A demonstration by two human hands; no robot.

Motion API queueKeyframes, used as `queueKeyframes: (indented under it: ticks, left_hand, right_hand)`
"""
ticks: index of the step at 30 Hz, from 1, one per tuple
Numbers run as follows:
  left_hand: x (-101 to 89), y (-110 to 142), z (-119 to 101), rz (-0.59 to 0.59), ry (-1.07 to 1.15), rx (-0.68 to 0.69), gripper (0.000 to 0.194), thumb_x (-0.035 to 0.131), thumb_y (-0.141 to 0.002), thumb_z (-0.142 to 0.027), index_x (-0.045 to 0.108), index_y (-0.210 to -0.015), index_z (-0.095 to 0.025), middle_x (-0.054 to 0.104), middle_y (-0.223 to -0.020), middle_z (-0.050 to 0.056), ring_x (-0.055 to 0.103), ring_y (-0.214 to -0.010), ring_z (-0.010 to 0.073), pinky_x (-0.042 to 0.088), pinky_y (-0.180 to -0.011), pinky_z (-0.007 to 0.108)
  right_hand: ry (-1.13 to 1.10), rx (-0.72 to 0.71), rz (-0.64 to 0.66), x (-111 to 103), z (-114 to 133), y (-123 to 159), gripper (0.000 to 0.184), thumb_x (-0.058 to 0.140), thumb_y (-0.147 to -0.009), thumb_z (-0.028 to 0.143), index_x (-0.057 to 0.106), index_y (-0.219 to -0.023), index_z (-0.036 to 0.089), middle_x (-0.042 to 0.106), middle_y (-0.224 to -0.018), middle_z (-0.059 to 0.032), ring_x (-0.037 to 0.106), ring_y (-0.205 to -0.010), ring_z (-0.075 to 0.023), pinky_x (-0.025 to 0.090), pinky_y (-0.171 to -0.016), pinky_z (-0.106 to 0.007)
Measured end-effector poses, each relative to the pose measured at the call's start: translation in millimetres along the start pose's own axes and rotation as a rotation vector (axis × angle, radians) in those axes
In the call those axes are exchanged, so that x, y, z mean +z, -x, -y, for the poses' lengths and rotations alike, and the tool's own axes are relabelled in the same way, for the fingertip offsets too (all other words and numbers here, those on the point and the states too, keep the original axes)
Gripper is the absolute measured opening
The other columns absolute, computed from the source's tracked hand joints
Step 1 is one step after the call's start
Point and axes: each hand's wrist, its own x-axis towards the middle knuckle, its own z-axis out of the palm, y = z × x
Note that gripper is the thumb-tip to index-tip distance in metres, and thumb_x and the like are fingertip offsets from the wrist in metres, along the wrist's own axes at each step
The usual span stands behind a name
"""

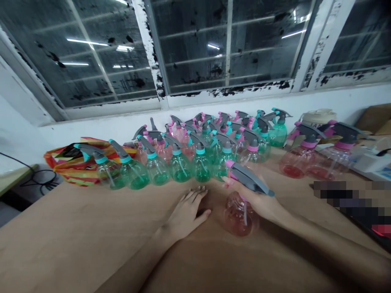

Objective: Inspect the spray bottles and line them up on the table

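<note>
My right hand [259,201] is wrapped round the neck of a pink spray bottle [241,213] with a grey trigger head, which stands on the brown table [76,228]. Just left of that bottle, my left hand [187,213] lies flat on the table, fingers stretched out, holding nothing. Right behind both hands stands a crowd of several green spray bottles [180,167] and pink ones [183,136], all with grey trigger heads.
A striped red and yellow bag [65,165] lies at the left behind the bottles. Two larger pink bottles [297,156] and a white box [369,160] stand at the right. Windows and a white wall run along the back. A black cable [39,179] hangs at the far left.
</note>
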Motion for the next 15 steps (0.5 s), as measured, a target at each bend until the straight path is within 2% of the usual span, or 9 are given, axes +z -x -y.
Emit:
queueKeyframes:
  ticks: [3,6,11,15]
  left_hand:
    - [0.4,0.0,0.7,0.007,-0.009,0.001,0.051,0.050,-0.090,-0.038,0.037,-0.135,-0.016,0.043,-0.140,0.010,0.038,-0.130,0.0233,0.031,-0.107,0.042]
    - [-0.2,-0.3,0.1,0.002,-0.013,0.002,0.050,0.049,-0.091,-0.038,0.038,-0.134,-0.016,0.043,-0.140,0.010,0.038,-0.129,0.0231,0.031,-0.107,0.041]
    - [-2.3,-1.0,-1.4,0.021,-0.007,-0.007,0.050,0.047,-0.091,-0.038,0.036,-0.135,-0.017,0.042,-0.141,0.010,0.038,-0.129,0.0238,0.032,-0.106,0.042]
    - [-3.2,-1.5,-1.5,0.019,-0.011,0.001,0.050,0.046,-0.091,-0.039,0.036,-0.135,-0.018,0.042,-0.141,0.010,0.038,-0.129,0.0236,0.031,-0.106,0.042]
  right_hand:
    - [-0.042,-0.038,0.040,-1.4,-3.2,-3.6,0.014,0.061,-0.079,0.039,0.066,-0.081,0.026,0.068,-0.079,-0.0016,0.065,-0.080,-0.0208,0.050,-0.075,-0.036]
    - [-0.120,-0.059,0.068,-2.0,-6.1,-4.0,0.014,0.062,-0.080,0.036,0.068,-0.090,0.028,0.071,-0.089,-0.0020,0.065,-0.093,-0.0223,0.048,-0.089,-0.041]
    - [-0.117,-0.059,0.060,-2.2,-3.2,-1.1,0.026,0.065,-0.078,0.033,0.066,-0.104,0.029,0.071,-0.101,-0.0029,0.062,-0.105,-0.0251,0.045,-0.095,-0.043]
    - [-0.110,-0.058,0.042,-2.3,2.4,-1.8,0.027,0.065,-0.077,0.032,0.065,-0.103,0.030,0.070,-0.102,-0.0028,0.062,-0.103,-0.0245,0.046,-0.093,-0.041]
